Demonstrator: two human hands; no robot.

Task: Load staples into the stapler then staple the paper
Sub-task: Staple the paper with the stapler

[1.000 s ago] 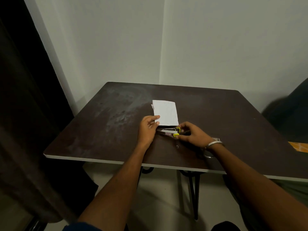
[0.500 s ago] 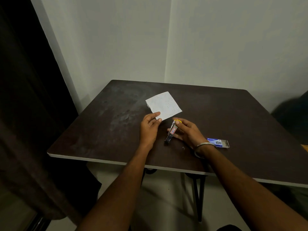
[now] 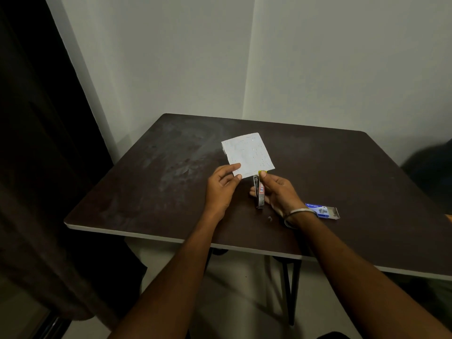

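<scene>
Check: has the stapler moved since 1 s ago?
Yes. The stapler lay flat along the paper's near edge; now the right hand holds it lengthwise, nose at that edge, on the table.

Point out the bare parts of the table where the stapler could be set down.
Bare table runs right of the paper to the far right corner, and left of the left hand to the left edge. It is crowded at the near middle: right hand, stapler, staple box.
</scene>
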